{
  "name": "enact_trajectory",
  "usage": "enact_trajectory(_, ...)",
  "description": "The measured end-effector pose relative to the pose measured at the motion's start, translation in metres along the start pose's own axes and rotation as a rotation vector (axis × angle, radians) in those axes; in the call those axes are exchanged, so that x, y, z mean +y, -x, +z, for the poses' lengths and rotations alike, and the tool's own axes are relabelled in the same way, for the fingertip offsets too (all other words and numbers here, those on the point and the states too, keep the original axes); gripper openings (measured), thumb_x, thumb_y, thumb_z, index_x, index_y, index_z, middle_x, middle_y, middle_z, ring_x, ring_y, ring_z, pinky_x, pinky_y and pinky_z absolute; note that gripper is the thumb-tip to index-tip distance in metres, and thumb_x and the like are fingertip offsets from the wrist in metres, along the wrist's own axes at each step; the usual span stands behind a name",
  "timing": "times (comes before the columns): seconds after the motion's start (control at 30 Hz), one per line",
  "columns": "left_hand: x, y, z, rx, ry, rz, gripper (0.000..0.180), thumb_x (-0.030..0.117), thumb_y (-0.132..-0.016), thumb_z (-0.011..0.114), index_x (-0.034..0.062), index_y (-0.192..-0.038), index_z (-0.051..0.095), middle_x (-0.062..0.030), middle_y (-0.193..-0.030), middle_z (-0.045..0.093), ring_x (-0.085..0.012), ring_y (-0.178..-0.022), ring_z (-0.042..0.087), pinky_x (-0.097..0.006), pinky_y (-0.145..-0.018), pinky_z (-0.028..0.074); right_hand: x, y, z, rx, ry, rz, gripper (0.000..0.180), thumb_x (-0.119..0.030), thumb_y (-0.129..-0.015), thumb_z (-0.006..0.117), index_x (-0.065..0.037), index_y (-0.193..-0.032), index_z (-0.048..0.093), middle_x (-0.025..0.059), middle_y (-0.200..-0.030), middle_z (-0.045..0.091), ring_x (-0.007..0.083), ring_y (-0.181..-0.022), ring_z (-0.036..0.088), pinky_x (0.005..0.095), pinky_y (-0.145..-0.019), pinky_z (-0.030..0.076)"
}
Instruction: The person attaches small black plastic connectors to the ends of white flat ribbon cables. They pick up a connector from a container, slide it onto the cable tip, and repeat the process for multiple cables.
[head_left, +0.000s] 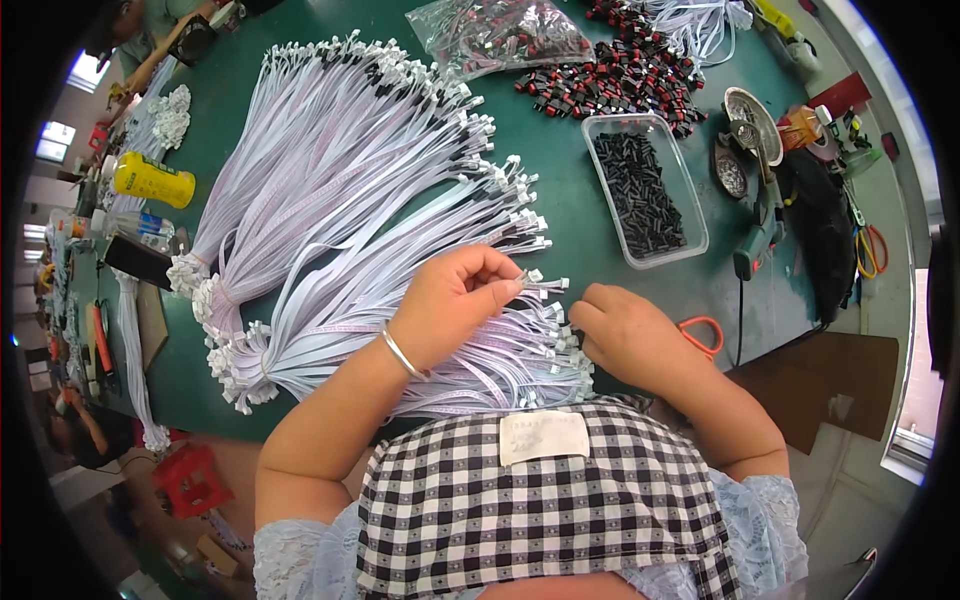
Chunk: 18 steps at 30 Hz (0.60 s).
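A cable end [527, 279] appears clamped in the grip of the left hand [455, 300], the right hand [632, 337], whose grip cannot be judged, is seen at its four o'clock, and neighbouring white cables [470, 362] could be tangled by careless pulling.

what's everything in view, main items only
table: one, green, centre
ribbon cables: many, white, left to centre
plastic bag: one, clear, top centre
connectors: many, red and black, top right
tub: one, clear, right of cables
small parts: many, black, inside tub
bottles: at least two, yellow and clear, left
scissors: one pair, orange handles, right
corded tool: one, green, right
apron: one, black and white, bottom
left hand: one, bare, pinching cable end
right hand: one, bare, beside cable ends
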<state>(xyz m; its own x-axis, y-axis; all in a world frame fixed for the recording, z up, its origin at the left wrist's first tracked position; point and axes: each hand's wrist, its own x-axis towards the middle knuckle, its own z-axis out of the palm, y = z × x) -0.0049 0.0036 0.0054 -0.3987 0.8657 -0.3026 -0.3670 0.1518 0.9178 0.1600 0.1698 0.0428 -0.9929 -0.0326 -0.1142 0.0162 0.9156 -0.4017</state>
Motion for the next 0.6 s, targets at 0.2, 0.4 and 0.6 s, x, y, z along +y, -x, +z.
enact_trajectory(0.2, 0.0, 0.0, 0.001, -0.023, -0.06, 0.015, 0.011, 0.009, -0.085, 0.065, 0.0024, -0.093, 0.061, 0.0015, -0.08, 0.059, -0.004, -0.067, 0.051, -0.019, -0.061, 0.043, 0.002, -0.005, -0.023, 0.115, -0.225, 0.061, 0.016, 0.001, -0.071, 0.062, -0.003, -0.086, 0.058, 0.011, -0.082, 0.056, 0.0283, -0.077, 0.058, 0.0359, -0.068, 0.048)
enact_trajectory(0.4, 0.002, 0.002, 0.004, -0.048, -0.062, -0.051, 0.009, 0.008, -0.085, 0.065, 0.003, -0.091, 0.061, 0.0022, -0.08, 0.059, -0.0034, -0.066, 0.05, -0.019, -0.06, 0.042, -0.014, -0.029, -0.015, 0.507, -0.869, 0.057, 0.015, 0.007, -0.075, 0.063, 0.0, -0.088, 0.062, 0.0068, -0.089, 0.061, 0.0141, -0.08, 0.06, 0.0254, -0.069, 0.049)
enact_trajectory(0.6, 0.004, 0.004, 0.003, -0.061, 0.022, -0.053, 0.008, 0.008, -0.087, 0.062, 0.0028, -0.092, 0.06, 0.0026, -0.08, 0.058, -0.0031, -0.069, 0.05, -0.018, -0.062, 0.042, -0.023, -0.032, 0.005, 0.503, -1.113, 0.298, 0.011, 0.01, -0.081, 0.057, 0.004, -0.091, 0.057, 0.0082, -0.094, 0.056, 0.0166, -0.086, 0.065, 0.0242, -0.071, 0.053)
